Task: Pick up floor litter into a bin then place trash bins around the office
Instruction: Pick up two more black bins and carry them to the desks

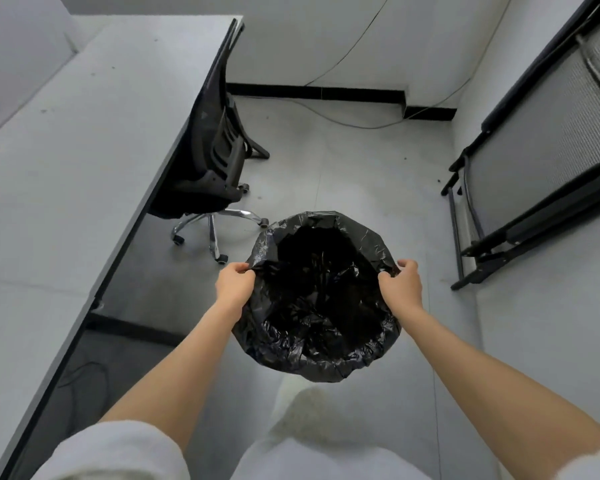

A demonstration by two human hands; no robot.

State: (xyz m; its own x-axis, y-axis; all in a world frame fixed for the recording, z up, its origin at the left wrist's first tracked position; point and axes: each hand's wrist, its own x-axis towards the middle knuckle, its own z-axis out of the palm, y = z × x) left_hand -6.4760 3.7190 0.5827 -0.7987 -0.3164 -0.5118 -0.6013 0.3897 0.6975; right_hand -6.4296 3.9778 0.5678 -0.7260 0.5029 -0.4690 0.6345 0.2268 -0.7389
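A round trash bin lined with a black plastic bag (321, 362) is in front of me, above the grey floor, its dark mouth facing up. My left hand (234, 284) grips the bag-covered rim on the left side. On the opposite side my right hand (402, 284) pinches the rim. Both arms reach forward from the bottom of the view. I cannot make out anything inside the bin; its inside is dark. Whether the bin rests on the floor or is lifted, I cannot tell.
A long grey desk (84, 150) runs along the left, with a black office chair (219, 161) on casters tucked at its edge. A folded black-framed mesh chair or cot (534, 161) stands at the right. A thin cable (354, 123) trails across the floor by the far wall.
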